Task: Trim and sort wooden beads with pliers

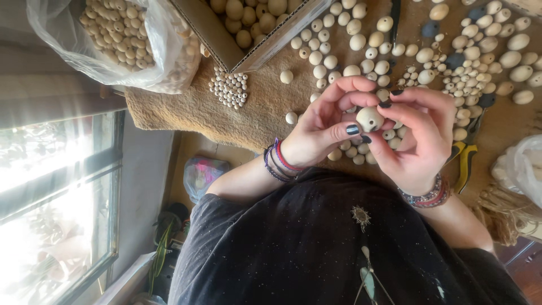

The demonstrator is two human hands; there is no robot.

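Both of my hands meet over a brown woven mat [186, 107] strewn with pale wooden beads. My left hand [319, 127] and my right hand [420, 141] together pinch one large round wooden bead [370, 118] between fingertips with dark-painted nails. Bracelets circle both wrists. A small pile of medium beads [353, 152] lies directly under the hands, partly hidden by them. My dark top fills the bottom of the view.
A cardboard box [248, 45] of large beads and a clear plastic bag [130, 39] of beads sit at the top left. Small beads [228, 87] cluster below the box. Yellow-handled pliers [466, 161], dark blue beads [454, 59], a white bag [522, 166] and twine [497, 212] lie right.
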